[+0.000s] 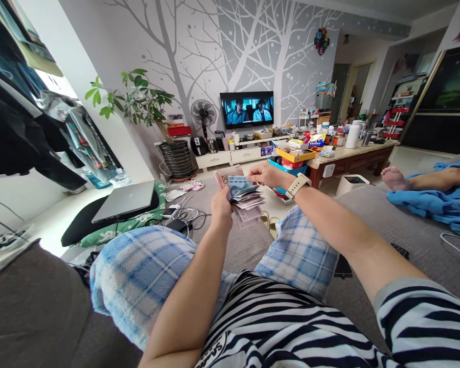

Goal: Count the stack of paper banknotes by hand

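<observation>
A fanned stack of banknotes [248, 200] is gripped in my left hand [221, 205], its thumb pressed over the near edge. One note at the back is marked 20, and a bluish note faces me in front of it. My right hand [267, 175], with a pale watch on the wrist, pinches the upper right corner of the bluish note. Both hands are raised above the grey sofa seat, in front of my knees. The lower notes hang loose and spread to the right. My left fingers behind the stack are hidden.
On the left, a closed laptop [126, 201] lies on cushions, with tangled white and black cables [187, 217] beside it. A cluttered coffee table [348, 153] stands ahead right. Another person's bare leg [425, 181] rests on the sofa at right. A phone [343, 267] lies near my right thigh.
</observation>
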{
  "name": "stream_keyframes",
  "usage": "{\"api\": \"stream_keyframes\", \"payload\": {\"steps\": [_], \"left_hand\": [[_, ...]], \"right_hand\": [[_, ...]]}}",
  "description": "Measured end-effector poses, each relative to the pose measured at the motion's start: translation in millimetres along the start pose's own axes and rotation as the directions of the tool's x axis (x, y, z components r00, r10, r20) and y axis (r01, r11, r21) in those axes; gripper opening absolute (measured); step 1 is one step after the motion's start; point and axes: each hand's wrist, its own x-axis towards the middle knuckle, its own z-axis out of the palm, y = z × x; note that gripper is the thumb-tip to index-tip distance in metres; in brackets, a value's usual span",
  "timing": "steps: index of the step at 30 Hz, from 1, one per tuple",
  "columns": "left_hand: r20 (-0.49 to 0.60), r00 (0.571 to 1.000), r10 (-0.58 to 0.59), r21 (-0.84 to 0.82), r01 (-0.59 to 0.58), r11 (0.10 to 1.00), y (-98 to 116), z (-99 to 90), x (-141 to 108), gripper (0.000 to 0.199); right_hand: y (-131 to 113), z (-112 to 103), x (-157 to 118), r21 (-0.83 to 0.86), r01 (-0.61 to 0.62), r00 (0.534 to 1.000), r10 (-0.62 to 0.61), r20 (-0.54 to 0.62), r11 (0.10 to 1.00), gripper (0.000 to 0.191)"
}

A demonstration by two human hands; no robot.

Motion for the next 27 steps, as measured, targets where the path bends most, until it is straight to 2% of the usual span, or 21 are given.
{"api": "stream_keyframes", "payload": {"steps": [5, 16, 27], "left_hand": [[-0.036, 0.999, 0.000, 0.043, 0.001, 0.999, -3.9, -2.3, 6.2, 0.023], [-0.034, 0.999, 0.007, 0.089, -0.004, 0.996, -7.6, -5.5, 11.8, 0.025], [-0.027, 1.000, -0.011, 0.095, 0.013, 0.995, -7.6, -5.1, 12.0, 0.026]], "right_hand": [[-0.2, -2.6, -0.8, 0.091, -0.014, 0.999, 0.012, 0.031, 0.996, 0.022], [-3.8, -4.0, -1.9, 0.115, -0.079, 0.993, 0.068, 0.094, 0.990, 0.017], [-2.8, -4.6, -2.0, 0.111, -0.091, 0.993, 0.082, 0.090, 0.990, 0.014]]}}
